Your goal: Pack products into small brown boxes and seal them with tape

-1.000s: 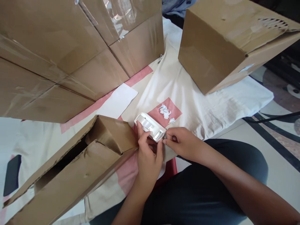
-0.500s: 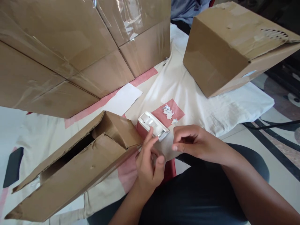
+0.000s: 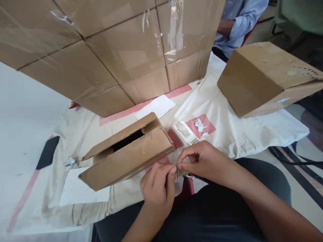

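Note:
My left hand [image 3: 158,181] is closed in a pinch, thumb against index finger, just right of the open cardboard box [image 3: 131,158]. My right hand [image 3: 199,158] pinches too, its fingertips almost meeting those of the left. Whatever lies between the fingertips is too small and blurred to make out. Beyond my right hand, partly covered by it, a white plastic device [image 3: 185,132] lies on the cloth. A little pile of white paper tags [image 3: 199,125] rests on a pink patch behind it.
Tall stacked, film-wrapped cartons [image 3: 126,50] stand at the back. Another carton [image 3: 252,84] sits at right, near a person's sleeve [image 3: 248,20]. White paper sheets [image 3: 158,106] and a dark flat object [image 3: 48,153] lie on the pale cloth [image 3: 83,134].
My left fingers have closed from a loose, spread pose. Both hands have come together, fingertip to fingertip. The view has shifted, showing more of the left side and the person behind.

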A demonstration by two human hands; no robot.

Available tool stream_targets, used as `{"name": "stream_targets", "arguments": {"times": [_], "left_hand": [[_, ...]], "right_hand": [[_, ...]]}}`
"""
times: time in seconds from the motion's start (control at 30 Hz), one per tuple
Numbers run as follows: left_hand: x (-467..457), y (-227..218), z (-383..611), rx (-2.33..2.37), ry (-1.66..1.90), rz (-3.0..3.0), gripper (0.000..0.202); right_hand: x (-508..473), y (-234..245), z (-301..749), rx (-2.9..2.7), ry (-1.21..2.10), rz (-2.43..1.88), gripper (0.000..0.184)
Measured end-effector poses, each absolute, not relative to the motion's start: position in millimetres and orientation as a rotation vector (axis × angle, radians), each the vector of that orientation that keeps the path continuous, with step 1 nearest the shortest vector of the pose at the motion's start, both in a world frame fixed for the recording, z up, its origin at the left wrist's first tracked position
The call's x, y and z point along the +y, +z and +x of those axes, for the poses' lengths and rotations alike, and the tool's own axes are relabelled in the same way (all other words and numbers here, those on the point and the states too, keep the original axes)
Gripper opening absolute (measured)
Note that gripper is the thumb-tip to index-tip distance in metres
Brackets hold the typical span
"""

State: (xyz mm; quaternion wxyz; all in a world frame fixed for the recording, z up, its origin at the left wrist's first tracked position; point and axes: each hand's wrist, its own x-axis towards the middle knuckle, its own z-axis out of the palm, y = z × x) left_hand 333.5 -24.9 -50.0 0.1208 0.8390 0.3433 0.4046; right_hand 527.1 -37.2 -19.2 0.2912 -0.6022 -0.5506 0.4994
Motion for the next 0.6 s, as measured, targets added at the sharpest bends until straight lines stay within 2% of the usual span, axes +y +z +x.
{"name": "stream_targets", "arguments": {"times": [0.2,0.4,0.47,0.6], "left_hand": [[-37,-41,288,1.028,1.409,2.477,0.010],[-45,-25,206,1.644,1.807,2.008,0.011],[-45,-16,184,1.762,1.698,1.908,0.015],[-34,7,157,1.564,1.258,2.035,0.028]], "right_hand": [[-48,17,483,-1.584,1.081,-1.625,0.011],[-56,40,454,-1.592,0.103,-1.434,0.019],[-45,37,446,-1.789,-0.053,-1.330,0.021],[-13,25,430,-2.198,-0.170,-1.321,0.048]]}}
